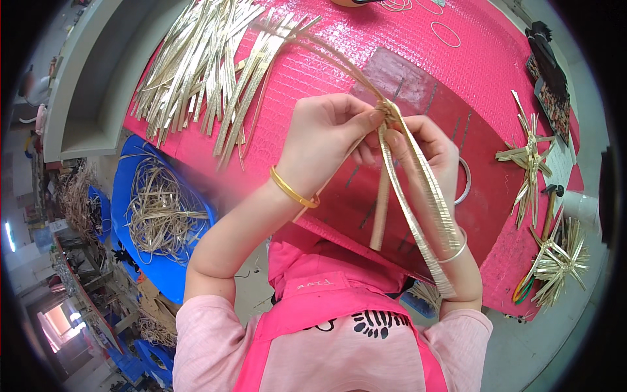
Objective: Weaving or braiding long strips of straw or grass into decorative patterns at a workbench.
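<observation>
Strip bundle, gold (pixel 388 112): held up over the red mat (pixel 483 209), between your two hands, its strands meeting in a folded crossing. Your left hand (pixel 330 127) grasps this crossing from the left, thumb and forefinger pinched on it; your right hand (pixel 428 150) grips the same bundle from the right, thumb pressed against the strands just below the crossing. From there, one strand arcs up and left toward the loose strips; broad ribbed lengths fall along your right forearm, and a shorter one hangs down over the mat. Mat lies on the pink table cover (pixel 457 32), dark lines marked across it. You wear a yellow bangle (pixel 292 189) on the left wrist and a pale band (pixel 455 248) on the right. Loose strips (pixel 202 59), gold, lie in a heap at the table's upper left. Below, left of the table, a blue basin (pixel 171 281) contains a tangle of strips (pixel 160 209). At the far right, two spiky gold pieces (pixel 530 155) lie near each other, with a dark-headed tool (pixel 548 212) between them.
</observation>
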`<state>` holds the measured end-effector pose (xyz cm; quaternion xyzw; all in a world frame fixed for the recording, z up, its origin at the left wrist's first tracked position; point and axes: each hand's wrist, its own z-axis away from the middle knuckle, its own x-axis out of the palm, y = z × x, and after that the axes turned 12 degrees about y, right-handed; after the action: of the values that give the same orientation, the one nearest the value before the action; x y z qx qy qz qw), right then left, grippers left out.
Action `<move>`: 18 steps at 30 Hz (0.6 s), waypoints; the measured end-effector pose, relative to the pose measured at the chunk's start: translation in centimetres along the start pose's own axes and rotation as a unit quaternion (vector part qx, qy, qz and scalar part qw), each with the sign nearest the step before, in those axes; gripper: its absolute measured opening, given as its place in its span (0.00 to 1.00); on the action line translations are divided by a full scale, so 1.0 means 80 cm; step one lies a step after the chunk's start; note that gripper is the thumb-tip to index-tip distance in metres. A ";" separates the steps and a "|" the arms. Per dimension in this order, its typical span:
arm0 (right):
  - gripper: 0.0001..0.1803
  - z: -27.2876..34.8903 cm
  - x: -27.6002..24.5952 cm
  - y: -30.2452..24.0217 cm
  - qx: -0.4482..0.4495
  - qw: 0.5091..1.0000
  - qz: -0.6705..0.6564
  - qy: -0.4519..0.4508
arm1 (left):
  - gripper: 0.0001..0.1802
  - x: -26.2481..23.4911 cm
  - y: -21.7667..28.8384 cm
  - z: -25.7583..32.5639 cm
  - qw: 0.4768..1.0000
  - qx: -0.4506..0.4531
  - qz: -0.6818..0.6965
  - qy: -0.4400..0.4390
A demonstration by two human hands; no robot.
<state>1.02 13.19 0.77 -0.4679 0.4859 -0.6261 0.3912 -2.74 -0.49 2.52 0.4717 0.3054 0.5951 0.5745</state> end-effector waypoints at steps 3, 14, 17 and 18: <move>0.07 -0.013 -0.011 -0.007 0.009 1.000 -0.008 -0.025 | 0.08 0.014 -0.010 0.000 0.969 0.231 -0.062 0.061; 0.10 -0.017 -0.015 -0.013 -0.261 0.932 0.234 -0.087 | 0.07 -0.005 0.007 -0.001 0.983 0.025 -0.179 -0.025; 0.12 -0.028 -0.023 -0.006 0.102 0.993 0.021 -0.058 | 0.06 -0.001 0.009 0.000 0.975 0.063 -0.189 -0.098; 0.12 -0.039 -0.024 0.002 0.238 0.960 -0.120 -0.090 | 0.06 0.001 0.010 0.002 0.972 0.083 -0.172 -0.135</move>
<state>-1.53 15.71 -0.09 -0.4706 0.2256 -0.7211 0.4556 -2.92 -0.59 3.31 0.5341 0.3498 0.3904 0.6632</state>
